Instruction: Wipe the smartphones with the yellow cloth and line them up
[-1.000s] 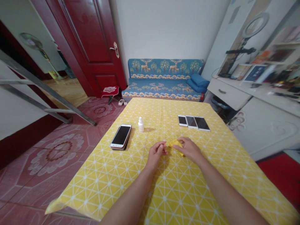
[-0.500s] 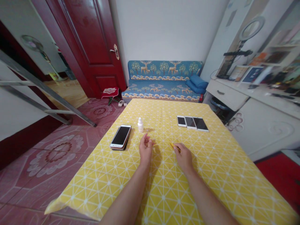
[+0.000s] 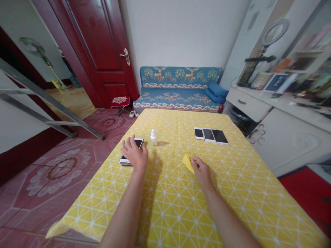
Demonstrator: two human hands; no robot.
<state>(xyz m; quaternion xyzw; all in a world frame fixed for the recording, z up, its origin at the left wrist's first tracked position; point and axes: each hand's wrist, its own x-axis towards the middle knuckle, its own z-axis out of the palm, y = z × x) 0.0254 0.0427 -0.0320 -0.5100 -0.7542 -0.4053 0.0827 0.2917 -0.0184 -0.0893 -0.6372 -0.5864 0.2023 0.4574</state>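
Observation:
My left hand (image 3: 134, 153) is over the stacked phones (image 3: 139, 142) at the left of the table, fingers apart; whether it touches the top one I cannot tell. That top phone is white with a dark screen, partly hidden by the hand. Just right of it stands a small white bottle (image 3: 153, 138), upright. My right hand (image 3: 201, 169) pinches a yellow cloth (image 3: 188, 163) by its right edge, and the cloth spreads out to the left of the fingers.
Three white phones with dark screens, the middle one (image 3: 209, 135) among them, lie side by side at the table's far right. A yellow patterned cloth covers the table (image 3: 178, 206). Beyond its far edge is a blue sofa (image 3: 178, 94); a white cabinet (image 3: 289, 137) stands to the right.
My left hand has moved left from beside the bottle to over the stacked phones. The yellow cloth in my right hand now shows more of its surface.

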